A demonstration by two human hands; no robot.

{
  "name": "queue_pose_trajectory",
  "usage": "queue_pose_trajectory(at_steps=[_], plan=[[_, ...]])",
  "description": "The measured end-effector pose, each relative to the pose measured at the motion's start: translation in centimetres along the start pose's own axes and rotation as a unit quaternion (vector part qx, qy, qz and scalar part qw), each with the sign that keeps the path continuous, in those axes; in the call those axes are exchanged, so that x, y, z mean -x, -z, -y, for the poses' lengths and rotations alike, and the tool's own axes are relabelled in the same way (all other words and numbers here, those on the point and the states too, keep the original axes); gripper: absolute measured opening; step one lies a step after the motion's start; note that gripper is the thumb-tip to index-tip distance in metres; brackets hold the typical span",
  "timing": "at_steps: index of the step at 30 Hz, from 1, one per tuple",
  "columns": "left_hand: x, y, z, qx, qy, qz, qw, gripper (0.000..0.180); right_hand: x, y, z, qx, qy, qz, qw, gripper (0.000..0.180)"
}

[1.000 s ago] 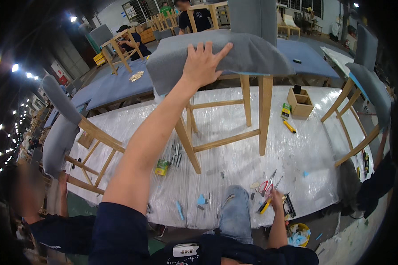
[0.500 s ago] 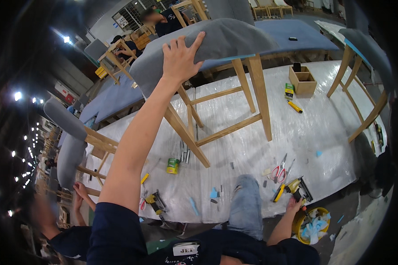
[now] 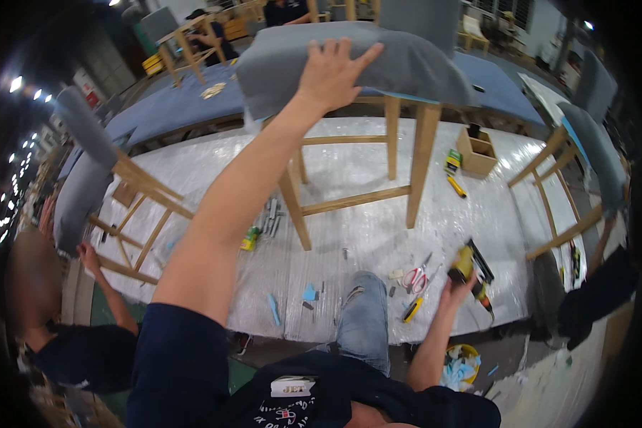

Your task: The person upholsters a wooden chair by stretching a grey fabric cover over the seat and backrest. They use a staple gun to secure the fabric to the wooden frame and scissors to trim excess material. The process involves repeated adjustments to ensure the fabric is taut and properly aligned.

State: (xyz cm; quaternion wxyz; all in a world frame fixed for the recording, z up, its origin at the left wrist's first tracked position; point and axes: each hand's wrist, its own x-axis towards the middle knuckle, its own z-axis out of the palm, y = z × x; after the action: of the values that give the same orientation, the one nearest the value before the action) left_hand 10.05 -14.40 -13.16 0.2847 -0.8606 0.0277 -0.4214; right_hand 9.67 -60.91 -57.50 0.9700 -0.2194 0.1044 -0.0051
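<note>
My left hand (image 3: 332,75) lies with spread fingers on the grey fabric seat (image 3: 414,60) of a chair with pale wooden legs (image 3: 424,164), which stands on the wrapped table. Light blue edging shows under the seat's rim. My right hand (image 3: 455,291) grips a yellow and black pneumatic staple gun (image 3: 465,262), held up at the table's near right. Left of it lie red-handled scissors (image 3: 415,277) and a yellow utility knife (image 3: 412,309). Near my knee are blue scraps (image 3: 310,292) and small dark pieces.
A wooden box (image 3: 476,153), a green-yellow carton (image 3: 453,162) and a yellow cutter (image 3: 456,187) sit beyond. Upholstered chairs stand at the left (image 3: 85,192) and right (image 3: 592,135), each with a co-worker beside it. A yellow bin (image 3: 471,351) of scraps is below the table's edge.
My right hand has lifted the staple gun from near the table's edge. My left hand stays spread on the seat. The view has shifted.
</note>
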Motion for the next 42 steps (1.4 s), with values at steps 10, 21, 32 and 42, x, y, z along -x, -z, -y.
queue_pose_trajectory(at_steps=[10,21,32,42], plan=[[0.0,0.1,-0.3,-0.021,-0.015,0.009,1.000,0.095,5.2,-32.9,-11.8,0.107,0.324,0.360,0.868,0.029],[0.3,0.3,-0.8,-0.053,-0.020,0.002,0.998,0.102,6.2,-38.8,-18.6,0.284,0.334,0.330,0.836,0.027],[0.5,0.3,-1.3,-0.025,-0.002,-0.004,1.000,0.106,5.8,-39.4,-17.9,0.308,0.367,0.339,0.810,0.032],[0.5,0.5,-1.1,-0.045,0.012,0.005,0.999,0.106,5.0,-40.2,-17.9,0.250,0.361,0.363,0.822,0.035]])
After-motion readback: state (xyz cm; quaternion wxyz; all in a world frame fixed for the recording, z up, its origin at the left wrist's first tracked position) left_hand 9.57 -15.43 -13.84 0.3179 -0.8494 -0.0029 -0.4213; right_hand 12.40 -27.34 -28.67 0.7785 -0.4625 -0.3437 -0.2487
